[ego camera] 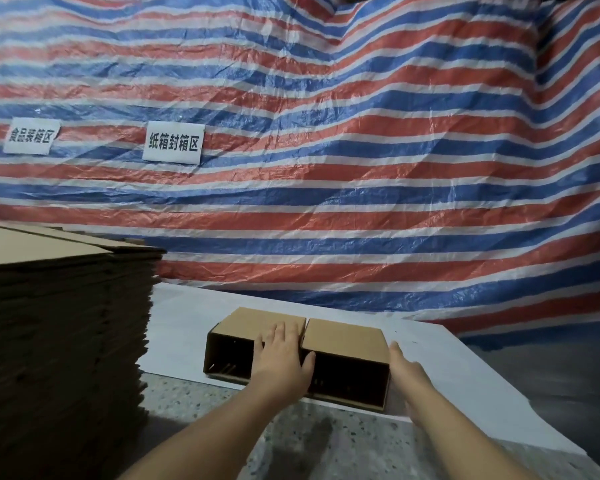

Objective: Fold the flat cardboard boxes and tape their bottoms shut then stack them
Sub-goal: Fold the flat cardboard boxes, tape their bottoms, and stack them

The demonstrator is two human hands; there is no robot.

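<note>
A brown cardboard box stands on the white sheet, its two upper flaps folded flat with a seam down the middle and its dark open side facing me. My left hand lies flat with straight fingers on the flaps beside the seam, thumb hanging over the front edge. Against the box's right side rests my right hand, fingers straight. To the left rises a tall stack of flat cardboard boxes. No tape is in view.
A white sheet covers the work surface over a speckled stone top. A red, white and blue striped tarp hangs right behind, with two white paper signs on it. The surface's right edge drops into shadow.
</note>
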